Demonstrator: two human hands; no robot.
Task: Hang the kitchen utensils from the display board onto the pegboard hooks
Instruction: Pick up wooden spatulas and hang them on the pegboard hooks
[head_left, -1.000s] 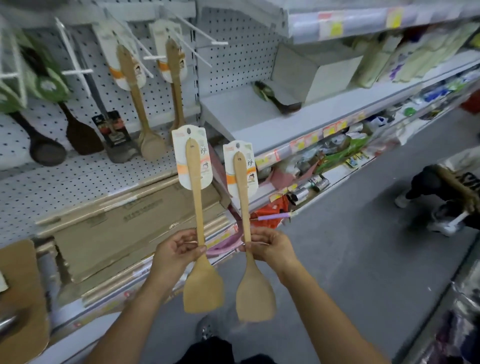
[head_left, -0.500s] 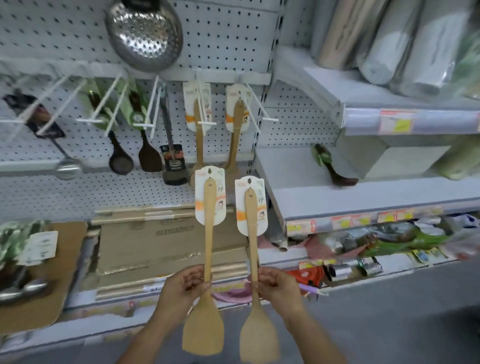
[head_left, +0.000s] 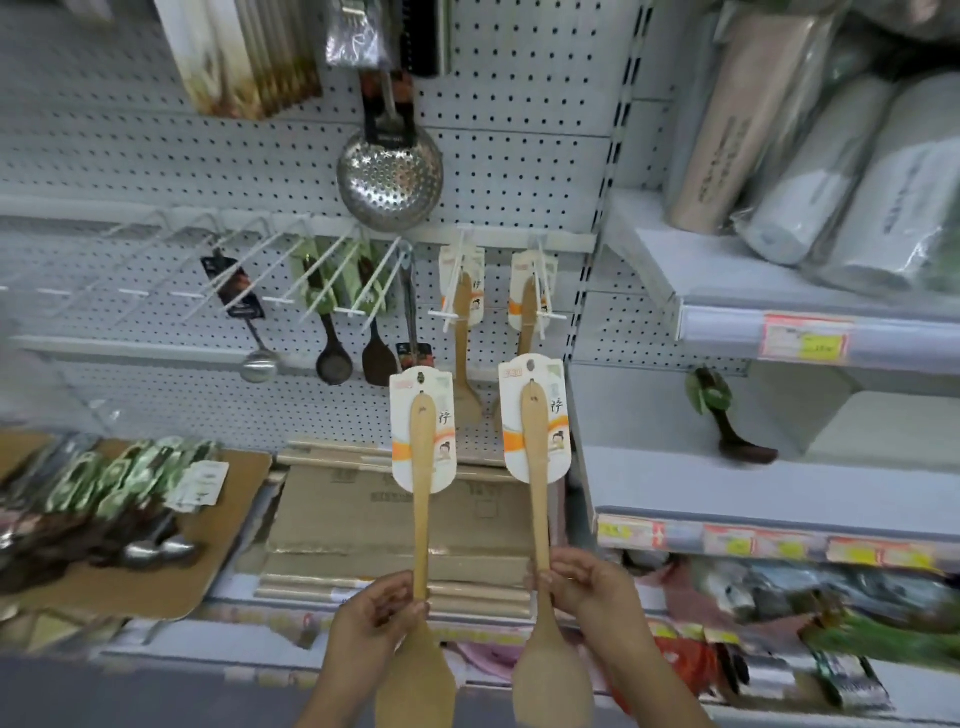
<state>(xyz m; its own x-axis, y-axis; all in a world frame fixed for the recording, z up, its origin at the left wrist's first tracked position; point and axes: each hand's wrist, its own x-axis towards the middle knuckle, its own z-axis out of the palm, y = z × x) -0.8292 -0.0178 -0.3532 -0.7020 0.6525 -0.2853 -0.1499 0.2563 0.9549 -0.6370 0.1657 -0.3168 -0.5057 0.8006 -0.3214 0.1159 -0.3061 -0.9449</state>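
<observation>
Left hand (head_left: 371, 618) pinched left wooden spatula (head_left: 422, 467) by handle; right hand (head_left: 587, 587) pinched right wooden spatula (head_left: 537, 467); both upright, below far pegboard hooks (head_left: 451, 291). Step: approach. Next: lift, thread card holes over hook tips.

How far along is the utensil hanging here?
Done: two wooden spatulas already hang on pegboard hooks. In hand: the left hand and right hand each grip another carded spatula, upright, below those hooks. Left: hanging both, plus the pile of utensils on the display board.

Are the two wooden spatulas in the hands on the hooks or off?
Off. The left hand and right hand hold the spatulas upright, below the hooks.
</observation>
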